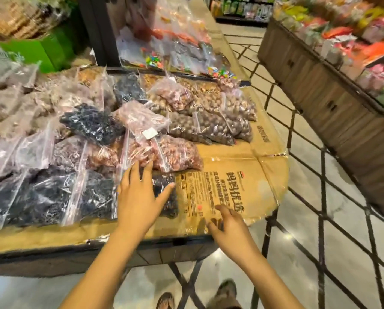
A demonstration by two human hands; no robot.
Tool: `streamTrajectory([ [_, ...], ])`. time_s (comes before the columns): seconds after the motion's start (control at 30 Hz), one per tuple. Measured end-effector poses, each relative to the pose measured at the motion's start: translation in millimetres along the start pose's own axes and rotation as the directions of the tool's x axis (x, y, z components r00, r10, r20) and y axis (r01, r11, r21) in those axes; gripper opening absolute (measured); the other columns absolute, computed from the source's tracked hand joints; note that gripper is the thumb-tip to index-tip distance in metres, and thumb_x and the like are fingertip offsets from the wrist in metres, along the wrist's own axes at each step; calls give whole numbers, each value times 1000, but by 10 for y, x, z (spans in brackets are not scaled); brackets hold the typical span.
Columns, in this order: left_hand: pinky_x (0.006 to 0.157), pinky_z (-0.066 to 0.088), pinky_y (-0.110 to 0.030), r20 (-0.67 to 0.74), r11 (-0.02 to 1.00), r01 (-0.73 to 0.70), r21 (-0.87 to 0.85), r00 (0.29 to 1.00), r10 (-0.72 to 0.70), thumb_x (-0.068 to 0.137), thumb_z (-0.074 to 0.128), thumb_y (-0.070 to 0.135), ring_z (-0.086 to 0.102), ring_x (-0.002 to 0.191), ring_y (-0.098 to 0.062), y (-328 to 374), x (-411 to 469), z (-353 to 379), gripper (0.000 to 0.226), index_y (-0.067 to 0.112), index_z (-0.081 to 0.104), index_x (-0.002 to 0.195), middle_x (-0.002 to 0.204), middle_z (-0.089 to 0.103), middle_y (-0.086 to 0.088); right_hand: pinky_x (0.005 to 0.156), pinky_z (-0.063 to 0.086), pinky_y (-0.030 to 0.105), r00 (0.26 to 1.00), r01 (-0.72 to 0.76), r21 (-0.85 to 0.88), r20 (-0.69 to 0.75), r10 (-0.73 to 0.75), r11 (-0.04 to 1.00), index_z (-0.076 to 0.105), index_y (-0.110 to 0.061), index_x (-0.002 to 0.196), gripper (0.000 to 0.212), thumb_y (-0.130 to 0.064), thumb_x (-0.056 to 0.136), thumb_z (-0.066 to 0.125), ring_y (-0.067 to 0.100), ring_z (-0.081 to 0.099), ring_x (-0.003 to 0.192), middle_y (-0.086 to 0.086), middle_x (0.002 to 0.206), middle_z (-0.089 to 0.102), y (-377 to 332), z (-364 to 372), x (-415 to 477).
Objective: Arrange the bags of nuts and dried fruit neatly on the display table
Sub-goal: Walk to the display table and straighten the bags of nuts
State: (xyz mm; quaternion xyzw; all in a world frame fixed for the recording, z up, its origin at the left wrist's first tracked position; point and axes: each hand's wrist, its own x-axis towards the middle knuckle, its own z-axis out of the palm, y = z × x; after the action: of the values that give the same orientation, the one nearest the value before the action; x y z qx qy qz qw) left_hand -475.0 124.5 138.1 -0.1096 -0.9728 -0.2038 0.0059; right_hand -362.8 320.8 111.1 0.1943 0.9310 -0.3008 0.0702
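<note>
Several clear zip bags of nuts and dried fruit cover the cardboard-topped display table [235,186]. My left hand [139,195] lies flat, fingers spread, on a bag of dark dried fruit [166,197] at the front row's right end. My right hand [228,228] rests on the bare cardboard near the front edge, fingers curled and holding nothing. Just behind the left hand lies a bag of reddish-brown nuts [177,152]. More dark fruit bags [53,197] fill the front left. Brown round nuts [211,128] sit further back on the right.
A black metal lattice frame [320,175] rises at the table's right side. Behind the table, more bagged sweets [175,45] are piled on another stand. A cardboard-fronted shelf of coloured packets [333,70] stands to the right across a tiled aisle. My feet [226,291] show below.
</note>
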Motion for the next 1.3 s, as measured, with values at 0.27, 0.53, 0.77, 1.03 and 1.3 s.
streamTrajectory([
  [0.27,114,20,-56,-103,975,208,72,974,-200,83,41,71,13,143,-41,81,1291,93,90,15,17,149,157,15,-22,89,39,32,985,154,6,78,-154,988,43,-22,132,46,-39,90,54,26,48,116,7,122,55,83,-405,1215],
  [0.53,109,30,-54,27,899,382,212,918,-397,56,44,92,30,137,-42,-4,2460,-102,121,21,17,150,152,28,-24,100,36,30,923,339,-30,204,-326,940,41,-26,134,45,-36,91,54,19,43,124,0,132,50,293,-968,2129],
  [0.77,103,39,-51,240,887,444,128,854,-462,32,54,95,45,126,-41,-139,2850,-205,134,18,28,139,144,43,-19,98,35,22,897,342,-22,308,-319,940,40,-21,137,46,-32,94,53,15,43,124,-2,134,49,129,-990,2425],
  [1.03,108,37,-47,442,888,453,-81,815,-375,47,71,82,46,129,-31,-423,3096,-347,122,14,37,143,149,41,-8,93,30,15,930,299,47,209,-302,953,48,-19,131,39,-28,93,55,8,44,117,-5,126,51,-270,-746,2224],
  [1.3,47,34,-30,169,937,343,-64,929,-328,59,72,69,47,52,-22,-351,2929,-455,65,10,46,52,53,49,-6,98,30,16,941,314,124,93,-326,941,52,-22,126,35,-27,91,57,1,41,115,-13,121,50,-608,-617,2080],
])
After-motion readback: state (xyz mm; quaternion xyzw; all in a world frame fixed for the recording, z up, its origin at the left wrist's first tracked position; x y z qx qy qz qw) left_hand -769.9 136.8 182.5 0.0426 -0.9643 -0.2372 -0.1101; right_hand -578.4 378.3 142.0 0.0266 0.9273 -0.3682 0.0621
